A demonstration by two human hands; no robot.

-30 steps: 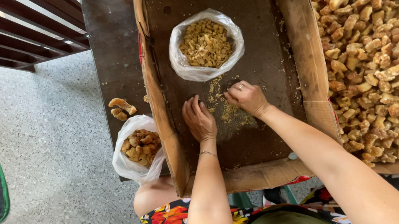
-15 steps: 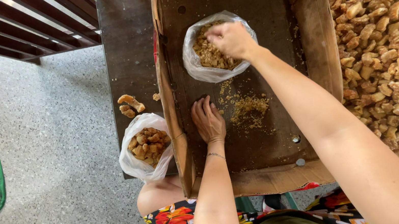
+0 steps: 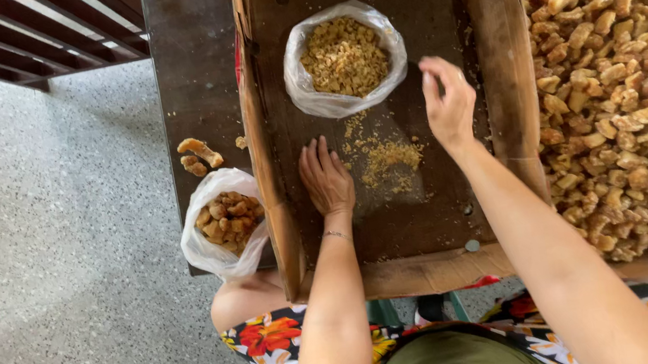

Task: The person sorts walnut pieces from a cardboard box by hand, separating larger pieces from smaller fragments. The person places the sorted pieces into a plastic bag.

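The crumb pile (image 3: 386,159) lies on the cardboard tray (image 3: 397,231), just below the white bag of crumbs (image 3: 344,58). The left hand (image 3: 326,177) rests flat and empty at the pile's left edge; the right hand (image 3: 448,103) hovers right of the bag, fingers loosely curled, holding nothing visible.

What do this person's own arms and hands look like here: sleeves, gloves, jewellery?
Both arms are bare to the frame edge, with no sleeves in view. The left hand and right hand wear no gloves. A thin bracelet circles the left wrist. No rings or watch can be made out.
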